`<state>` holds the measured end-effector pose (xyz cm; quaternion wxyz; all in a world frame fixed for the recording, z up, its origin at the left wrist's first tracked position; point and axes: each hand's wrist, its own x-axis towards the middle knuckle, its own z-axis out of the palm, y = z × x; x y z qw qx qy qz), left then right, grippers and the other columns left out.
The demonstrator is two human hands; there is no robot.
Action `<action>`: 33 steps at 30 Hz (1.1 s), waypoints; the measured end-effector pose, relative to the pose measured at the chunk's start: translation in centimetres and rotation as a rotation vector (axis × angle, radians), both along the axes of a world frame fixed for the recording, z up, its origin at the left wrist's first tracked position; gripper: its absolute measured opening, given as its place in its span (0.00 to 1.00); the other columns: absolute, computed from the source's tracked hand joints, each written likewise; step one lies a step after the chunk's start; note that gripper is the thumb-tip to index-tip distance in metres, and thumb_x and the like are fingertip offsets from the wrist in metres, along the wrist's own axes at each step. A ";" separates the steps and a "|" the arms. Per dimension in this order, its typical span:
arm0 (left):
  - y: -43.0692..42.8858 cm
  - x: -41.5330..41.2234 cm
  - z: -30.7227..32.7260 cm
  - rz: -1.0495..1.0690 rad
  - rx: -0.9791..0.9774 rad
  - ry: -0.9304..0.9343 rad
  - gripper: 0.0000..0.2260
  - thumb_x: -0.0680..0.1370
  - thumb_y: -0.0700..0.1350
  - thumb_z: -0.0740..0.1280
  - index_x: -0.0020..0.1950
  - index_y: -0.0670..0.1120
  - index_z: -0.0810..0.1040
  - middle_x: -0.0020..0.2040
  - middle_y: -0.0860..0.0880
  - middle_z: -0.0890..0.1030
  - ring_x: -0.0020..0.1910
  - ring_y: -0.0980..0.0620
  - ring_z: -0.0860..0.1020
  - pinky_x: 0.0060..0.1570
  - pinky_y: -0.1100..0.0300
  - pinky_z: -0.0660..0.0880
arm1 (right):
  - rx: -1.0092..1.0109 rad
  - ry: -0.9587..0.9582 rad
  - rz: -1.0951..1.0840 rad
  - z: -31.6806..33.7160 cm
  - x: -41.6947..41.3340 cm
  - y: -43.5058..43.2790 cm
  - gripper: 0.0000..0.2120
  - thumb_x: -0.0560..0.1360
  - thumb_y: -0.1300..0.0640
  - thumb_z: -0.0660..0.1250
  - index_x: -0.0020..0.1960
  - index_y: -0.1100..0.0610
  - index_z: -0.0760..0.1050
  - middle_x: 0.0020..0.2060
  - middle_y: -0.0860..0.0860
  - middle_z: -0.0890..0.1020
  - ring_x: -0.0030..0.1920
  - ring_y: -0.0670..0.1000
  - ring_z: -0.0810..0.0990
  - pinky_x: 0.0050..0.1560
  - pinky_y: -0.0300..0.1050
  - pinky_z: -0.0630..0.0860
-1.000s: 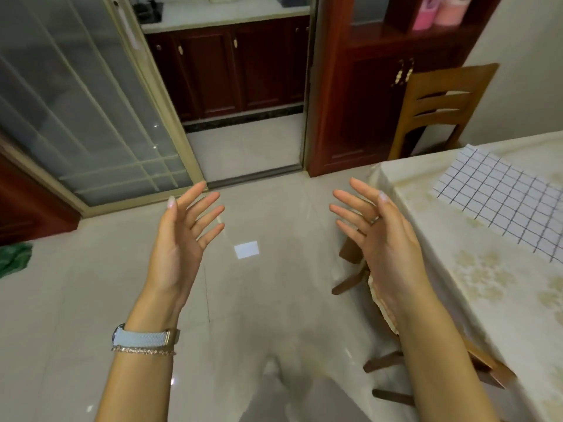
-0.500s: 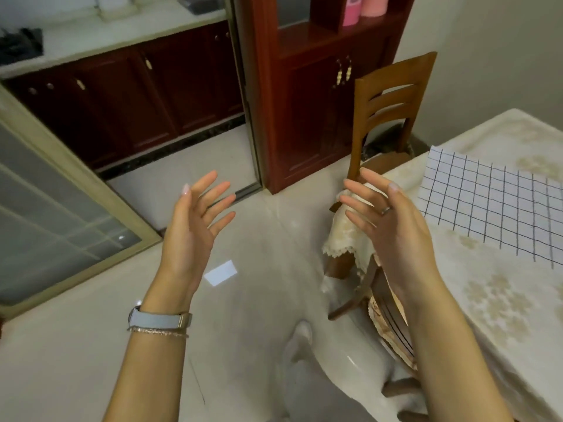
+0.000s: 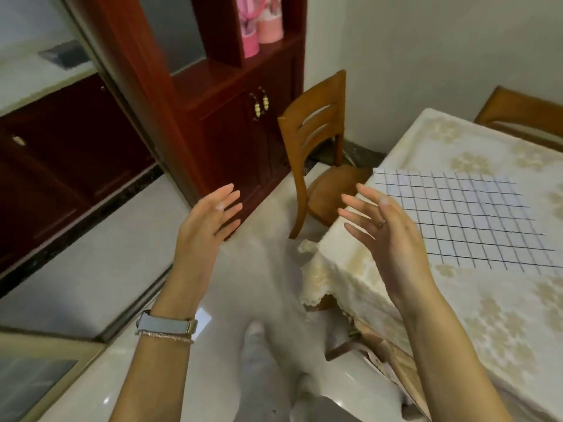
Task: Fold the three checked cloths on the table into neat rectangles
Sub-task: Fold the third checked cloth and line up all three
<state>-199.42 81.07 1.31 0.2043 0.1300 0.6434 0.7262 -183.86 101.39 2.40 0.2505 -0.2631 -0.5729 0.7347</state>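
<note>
One checked cloth [image 3: 463, 217] in view, lying flat by the surface [image 3: 457, 315] edge facing the chair [image 3: 316, 141]. Left hand [image 3: 207, 226] and right hand [image 3: 387, 226] raised, fingers [image 3: 231, 207] spread, holding nothing; right hand just beside the checked cloth.

Both hands up in the air, left hand [image 3: 210, 220] and right hand [image 3: 385, 226] holding nothing, fingers [image 3: 353, 202] spread; checked cloth [image 3: 475, 217] lies flat on the tabletop [image 3: 502, 324].
</note>
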 end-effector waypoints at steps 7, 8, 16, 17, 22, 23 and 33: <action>10.0 -9.9 -1.2 -0.281 -0.030 0.094 0.15 0.76 0.51 0.65 0.63 0.54 0.78 0.64 0.50 0.80 0.64 0.53 0.78 0.67 0.46 0.72 | -0.019 0.005 -0.319 -0.7 -4.0 5.6 0.16 0.83 0.51 0.55 0.65 0.55 0.76 0.57 0.54 0.84 0.58 0.54 0.83 0.65 0.55 0.74; 11.4 -11.3 -1.2 -0.327 -0.040 0.118 0.15 0.77 0.51 0.64 0.63 0.53 0.78 0.64 0.51 0.80 0.65 0.53 0.78 0.67 0.47 0.72 | -0.027 0.008 -0.380 -0.8 -4.5 6.3 0.16 0.83 0.52 0.55 0.65 0.55 0.76 0.57 0.54 0.84 0.58 0.54 0.83 0.65 0.55 0.75; 22.1 -18.3 -2.6 -0.755 -0.150 0.402 0.15 0.81 0.40 0.64 0.66 0.54 0.74 0.65 0.59 0.77 0.65 0.64 0.74 0.64 0.68 0.71 | 0.059 -0.115 -0.712 -2.5 -6.2 9.2 0.14 0.83 0.54 0.59 0.65 0.53 0.76 0.57 0.51 0.84 0.58 0.52 0.82 0.61 0.52 0.76; 23.5 -18.6 -3.2 -0.818 -0.167 0.464 0.16 0.81 0.41 0.64 0.67 0.56 0.73 0.66 0.59 0.76 0.65 0.65 0.73 0.64 0.70 0.70 | 0.096 -0.155 -0.741 -2.9 -6.2 9.3 0.14 0.82 0.54 0.60 0.65 0.53 0.75 0.57 0.51 0.84 0.58 0.51 0.82 0.61 0.50 0.76; 29.9 -17.8 -6.9 -1.033 -0.213 0.825 0.21 0.78 0.44 0.68 0.70 0.55 0.71 0.68 0.60 0.72 0.69 0.66 0.68 0.65 0.73 0.64 | 0.351 -0.500 -0.771 -6.6 -5.2 9.6 0.21 0.77 0.47 0.66 0.68 0.49 0.71 0.60 0.44 0.80 0.60 0.42 0.79 0.60 0.40 0.76; 31.3 -17.3 -7.7 -1.085 -0.224 0.901 0.22 0.78 0.43 0.68 0.71 0.55 0.71 0.68 0.61 0.70 0.69 0.64 0.67 0.67 0.70 0.62 | 0.388 -0.582 -0.762 -7.6 -4.9 9.9 0.22 0.77 0.46 0.67 0.69 0.48 0.70 0.61 0.42 0.79 0.61 0.41 0.78 0.60 0.39 0.75; 41.1 -13.1 -17.1 -1.414 -0.348 1.445 0.25 0.77 0.41 0.68 0.73 0.51 0.70 0.74 0.50 0.69 0.75 0.50 0.64 0.74 0.53 0.58 | 0.536 -1.011 -0.554 -16.8 -3.1 14.6 0.25 0.75 0.59 0.68 0.71 0.53 0.70 0.66 0.50 0.76 0.68 0.52 0.72 0.68 0.41 0.66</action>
